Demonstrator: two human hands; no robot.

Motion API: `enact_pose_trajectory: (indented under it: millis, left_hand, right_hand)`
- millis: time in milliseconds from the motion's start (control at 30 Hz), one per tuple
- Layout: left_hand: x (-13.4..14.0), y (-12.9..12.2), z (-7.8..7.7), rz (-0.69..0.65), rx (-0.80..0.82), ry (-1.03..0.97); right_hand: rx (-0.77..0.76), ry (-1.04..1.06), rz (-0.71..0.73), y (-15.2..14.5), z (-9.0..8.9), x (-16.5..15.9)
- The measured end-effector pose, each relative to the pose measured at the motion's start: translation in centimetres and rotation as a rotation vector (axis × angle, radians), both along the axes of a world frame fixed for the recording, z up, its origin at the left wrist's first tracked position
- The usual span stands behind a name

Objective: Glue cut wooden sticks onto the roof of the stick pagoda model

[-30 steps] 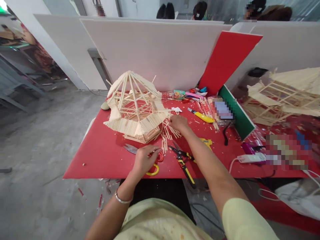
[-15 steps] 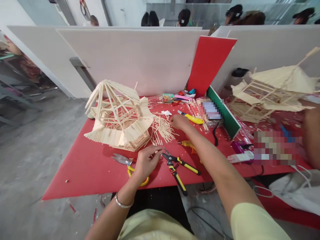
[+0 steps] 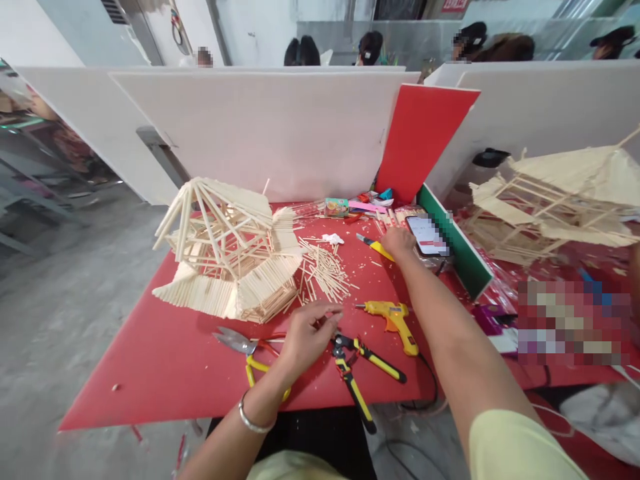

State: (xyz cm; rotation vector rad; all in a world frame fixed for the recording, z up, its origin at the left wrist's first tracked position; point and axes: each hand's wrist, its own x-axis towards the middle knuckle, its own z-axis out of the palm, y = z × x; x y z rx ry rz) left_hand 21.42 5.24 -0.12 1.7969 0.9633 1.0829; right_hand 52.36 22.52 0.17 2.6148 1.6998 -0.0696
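Note:
My left hand (image 3: 311,337) hovers at the front of the table, thumb and fingers pinched together. Anything between the fingertips is too small to make out. Right beside it lie the black-and-yellow wire strippers (image 3: 353,367), handles spread. Farther out, my right hand (image 3: 399,241) is at the bundle of wooden sticks (image 3: 386,219), between the yellow utility knife (image 3: 376,248) and the phone (image 3: 427,235); its fingertips are hidden. To the left stands a pavilion model (image 3: 225,260) built of sticks. Short cut sticks (image 3: 325,270) lie heaped beside it.
Yellow-handled scissors (image 3: 243,343) and red-handled pliers (image 3: 267,347) lie left of my left hand. A yellow glue gun (image 3: 393,320) with a cord rests on the right. White boards (image 3: 260,133) stand behind; a green board (image 3: 455,247) borders the right. Another stick model (image 3: 555,200) is beyond it.
My right hand has moved right, from beside the short-stick heap past the utility knife to the stick bundle near the phone. My left hand stays pinched near the wire strippers. The view has shifted slightly.

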Motion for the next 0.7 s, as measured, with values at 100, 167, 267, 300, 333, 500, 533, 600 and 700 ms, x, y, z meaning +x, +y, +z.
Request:
enact_pose_trajectory:
  millis: [100,167,267,300,333,500,533,600,700]
  left_hand:
    - [-0.4,-0.1,-0.2,0.028,-0.050,0.012]
    - [-0.6,-0.2,-0.2,0.049,-0.065,0.008]
    - [-0.6,-0.8,0.5,0.052,-0.016,-0.019]
    - [-0.6,-1.2,1.0,0.050,0.014,-0.036]
    - [-0.6,-1.6,1.7,0.051,0.049,-0.061]
    - [-2.4,-4.7,6.6,0.151,0.186,-0.487]
    - [-3.1,-5.4,7.6,0.172,0.202,-0.621]
    - [-4.7,-6.7,9.5,0.248,0.196,-0.819]
    - [-7.2,-8.6,11.4,0.319,0.128,-1.002]
  right_hand:
    - [0.124,0.099,-0.068,0.6,-0.7,-0.1]
    - [0.239,0.153,-0.067,0.6,-0.1,-0.1]
    - [0.433,0.198,-0.019,-0.3,2.5,-0.9]
    - [0.498,0.221,0.015,-1.1,3.8,-1.6]
    - [0.560,0.259,0.067,-2.3,5.2,-2.5]
    - [0.690,0.702,0.778,-13.9,11.3,-11.5]
    - [0.642,0.696,0.901,-16.7,11.7,-13.6]
    - [0.657,0.719,0.949,-21.6,11.8,-17.2]
    - [0.778,0.741,0.915,-26.4,10.7,-20.8]
